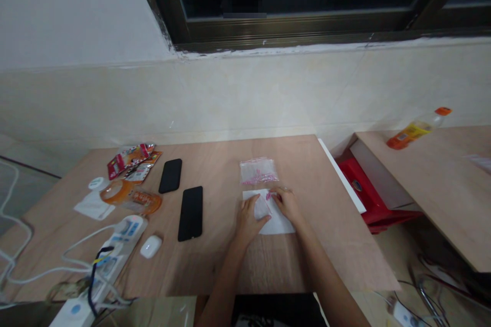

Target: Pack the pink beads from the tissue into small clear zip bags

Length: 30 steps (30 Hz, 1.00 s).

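Observation:
A white sheet of paper point(282, 226) lies on the table in front of me, with what looks like a small clear plastic bag point(261, 208) on it. My left hand point(248, 219) rests on the left side of the sheet, thumb and forefinger spread apart around the clear plastic. At the sheet's upper right, the fingertips of my right hand point(284, 202) are drawn together at a small pink piece point(268, 195), too small to name. Just beyond the paper is a clear zip bag point(259, 170) with pink bits inside.
Two black phones point(191, 213) lie to the left, near a white earbud case point(151, 246). Farther left are an orange plastic jar point(130, 196), snack packets point(132, 161) and a power strip point(115, 250) with cables. A drink bottle point(416, 130) stands on the right table, beside a red stool point(360, 189).

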### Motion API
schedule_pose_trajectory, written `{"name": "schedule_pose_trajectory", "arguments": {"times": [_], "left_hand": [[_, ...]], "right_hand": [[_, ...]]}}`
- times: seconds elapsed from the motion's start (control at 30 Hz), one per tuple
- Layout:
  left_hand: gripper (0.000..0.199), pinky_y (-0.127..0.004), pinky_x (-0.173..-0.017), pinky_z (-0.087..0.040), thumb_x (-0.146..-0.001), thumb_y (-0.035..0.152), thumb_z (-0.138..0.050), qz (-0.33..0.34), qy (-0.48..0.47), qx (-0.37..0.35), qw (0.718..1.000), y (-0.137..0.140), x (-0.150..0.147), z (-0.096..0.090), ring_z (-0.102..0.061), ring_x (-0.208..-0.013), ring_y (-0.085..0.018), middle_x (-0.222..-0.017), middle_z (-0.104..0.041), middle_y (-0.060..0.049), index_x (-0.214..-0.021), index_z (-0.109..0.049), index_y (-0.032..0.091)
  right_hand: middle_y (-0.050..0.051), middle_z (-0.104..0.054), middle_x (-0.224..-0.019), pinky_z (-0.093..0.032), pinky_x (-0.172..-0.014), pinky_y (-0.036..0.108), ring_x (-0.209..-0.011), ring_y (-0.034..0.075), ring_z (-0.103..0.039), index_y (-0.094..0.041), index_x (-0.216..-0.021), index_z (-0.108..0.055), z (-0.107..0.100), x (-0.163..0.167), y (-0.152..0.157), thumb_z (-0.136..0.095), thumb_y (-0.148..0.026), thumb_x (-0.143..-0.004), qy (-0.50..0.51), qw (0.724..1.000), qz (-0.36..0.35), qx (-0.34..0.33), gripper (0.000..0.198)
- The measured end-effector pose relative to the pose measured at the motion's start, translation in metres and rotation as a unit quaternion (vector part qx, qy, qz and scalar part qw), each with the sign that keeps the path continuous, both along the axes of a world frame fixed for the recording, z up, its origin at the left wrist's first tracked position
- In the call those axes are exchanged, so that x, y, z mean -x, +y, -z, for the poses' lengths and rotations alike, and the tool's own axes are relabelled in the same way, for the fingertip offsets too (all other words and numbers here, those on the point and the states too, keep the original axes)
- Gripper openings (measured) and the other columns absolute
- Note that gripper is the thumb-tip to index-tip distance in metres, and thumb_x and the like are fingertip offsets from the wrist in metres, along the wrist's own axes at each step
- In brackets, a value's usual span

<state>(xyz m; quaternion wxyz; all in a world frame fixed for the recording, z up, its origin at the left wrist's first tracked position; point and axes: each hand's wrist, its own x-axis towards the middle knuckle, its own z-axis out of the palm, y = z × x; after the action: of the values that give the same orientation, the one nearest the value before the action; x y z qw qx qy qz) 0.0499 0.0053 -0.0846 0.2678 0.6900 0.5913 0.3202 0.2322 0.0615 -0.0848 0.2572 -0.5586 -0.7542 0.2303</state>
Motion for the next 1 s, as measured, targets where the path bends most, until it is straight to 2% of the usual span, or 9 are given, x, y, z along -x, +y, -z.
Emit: {"name": "schedule_pose_trajectory", "arguments": {"times": [0.2,0.3,0.43,0.6,0.7,0.9,1.0], "left_hand": [[0.071,-0.047,-0.103,-0.042,-0.068,0.029,-0.078,0.011,0.008,0.018,1.0,-0.001,0.0,-0.008,-0.05,-0.119,-0.027,-0.126,-0.058,-0.008,-0.132,-0.047,0.023],[0.075,-0.048,-0.104,-0.041,-0.065,0.032,-0.08,0.024,0.016,0.022,0.999,-0.002,0.0,-0.01,-0.049,-0.12,-0.028,-0.127,-0.057,-0.008,-0.132,-0.047,0.025],[0.075,-0.046,-0.103,-0.041,-0.066,0.032,-0.08,0.023,0.024,0.012,0.999,-0.002,0.0,-0.01,-0.049,-0.119,-0.027,-0.127,-0.056,-0.008,-0.132,-0.046,0.025],[0.069,-0.043,-0.101,-0.041,-0.072,0.033,-0.074,0.016,0.02,0.001,1.0,-0.002,-0.001,-0.009,-0.05,-0.116,-0.025,-0.123,-0.056,-0.008,-0.133,-0.044,0.023],[0.072,-0.043,-0.1,-0.042,-0.07,0.036,-0.077,0.012,0.022,0.005,1.0,-0.002,-0.001,-0.009,-0.051,-0.113,-0.026,-0.12,-0.057,-0.008,-0.133,-0.044,0.023],[0.077,-0.043,-0.099,-0.042,-0.063,0.036,-0.082,0.005,0.011,0.007,1.0,-0.001,0.0,-0.008,-0.05,-0.113,-0.027,-0.119,-0.056,-0.009,-0.13,-0.047,0.021],[0.077,-0.043,-0.098,-0.042,-0.064,0.034,-0.081,-0.001,0.005,0.001,1.0,-0.001,0.0,-0.008,-0.051,-0.111,-0.026,-0.117,-0.057,-0.009,-0.131,-0.046,0.021]], "right_hand": [[0.002,-0.067,-0.078,-0.041,-0.069,0.029,-0.068,0.016,-0.057,-0.022,-0.099,-0.07,-0.001,0.001,0.001,-0.051,-0.019,-0.085,0.012,1.0,-0.01,0.011,0.024],[0.001,-0.065,-0.072,-0.041,-0.07,0.029,-0.066,0.016,-0.057,-0.022,-0.095,-0.071,0.002,0.001,0.002,-0.054,-0.022,-0.083,0.023,1.0,0.004,0.004,0.02],[-0.001,-0.06,-0.063,-0.04,-0.066,0.028,-0.061,0.015,-0.054,-0.021,-0.093,-0.07,0.004,0.001,0.002,-0.056,-0.024,-0.083,0.019,1.0,0.015,-0.002,0.017],[-0.002,-0.058,-0.061,-0.037,-0.063,0.026,-0.058,0.014,-0.052,-0.02,-0.093,-0.068,0.002,0.002,0.002,-0.054,-0.027,-0.085,0.005,1.0,0.017,0.009,0.017],[-0.003,-0.057,-0.061,-0.037,-0.062,0.026,-0.058,0.014,-0.052,-0.02,-0.092,-0.068,0.001,0.002,0.001,-0.052,-0.028,-0.086,0.011,1.0,0.02,0.012,0.018],[-0.003,-0.051,-0.057,-0.035,-0.057,0.025,-0.054,0.014,-0.048,-0.019,-0.087,-0.068,-0.005,0.002,-0.003,-0.051,-0.036,-0.087,0.084,0.995,0.041,0.019,0.023],[-0.004,-0.045,-0.054,-0.032,-0.052,0.024,-0.05,0.013,-0.044,-0.018,-0.088,-0.067,-0.009,0.005,-0.01,-0.052,-0.042,-0.087,0.162,0.984,0.044,0.054,0.029]]}}
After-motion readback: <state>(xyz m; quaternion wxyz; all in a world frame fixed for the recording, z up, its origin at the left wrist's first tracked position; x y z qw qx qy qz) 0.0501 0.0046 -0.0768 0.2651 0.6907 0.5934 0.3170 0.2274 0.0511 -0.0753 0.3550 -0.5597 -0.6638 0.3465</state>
